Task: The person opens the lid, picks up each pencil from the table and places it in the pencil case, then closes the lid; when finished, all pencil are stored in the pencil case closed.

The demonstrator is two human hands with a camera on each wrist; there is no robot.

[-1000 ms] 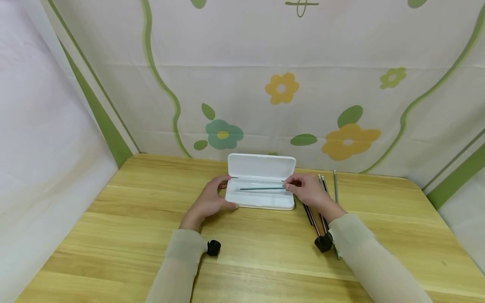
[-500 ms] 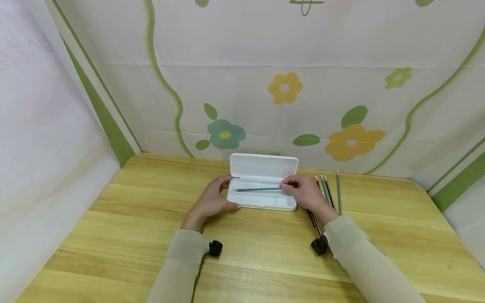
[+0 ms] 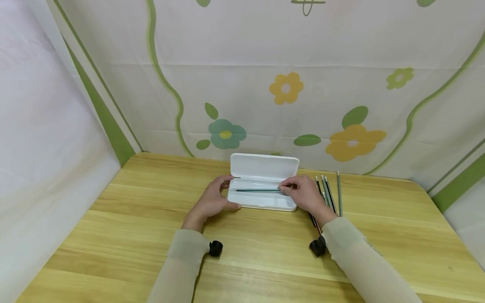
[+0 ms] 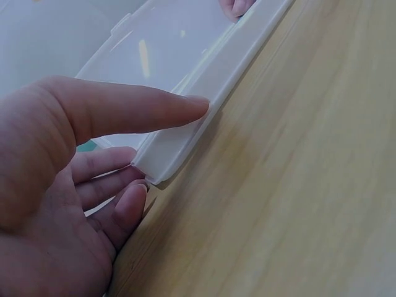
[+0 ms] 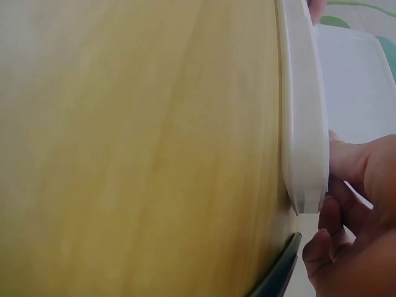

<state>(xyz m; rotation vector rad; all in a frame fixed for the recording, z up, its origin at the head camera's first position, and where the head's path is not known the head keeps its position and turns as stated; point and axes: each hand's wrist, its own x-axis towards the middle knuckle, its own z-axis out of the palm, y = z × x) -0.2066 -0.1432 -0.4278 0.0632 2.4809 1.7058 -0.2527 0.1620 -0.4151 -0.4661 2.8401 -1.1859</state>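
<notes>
A white pencil case [image 3: 261, 203] lies on the table with its lid [image 3: 264, 166] raised at the back. My left hand [image 3: 212, 201] holds its left end; the left wrist view shows the thumb [image 4: 154, 111] along the front rim and the fingers at the end wall. Inside the case is a dark green pencil [image 3: 254, 190], lying lengthwise in the long rear compartment. At the pencil's right end, my right hand [image 3: 305, 194] pinches it between thumb and fingertips. In the right wrist view the case wall [image 5: 306, 111] hides the pencil and the fingertips.
Several pencils [image 3: 329, 192] lie on the wooden table [image 3: 257, 261] right of the case, partly under the right forearm. One green pencil [image 3: 339, 193] lies a little apart. A flower-printed curtain [image 3: 246, 105] hangs behind the table's back edge.
My right hand has shifted slightly left, bringing the green pencil farther left and down into the case's rear compartment. The left hand keeps its hold on the case.
</notes>
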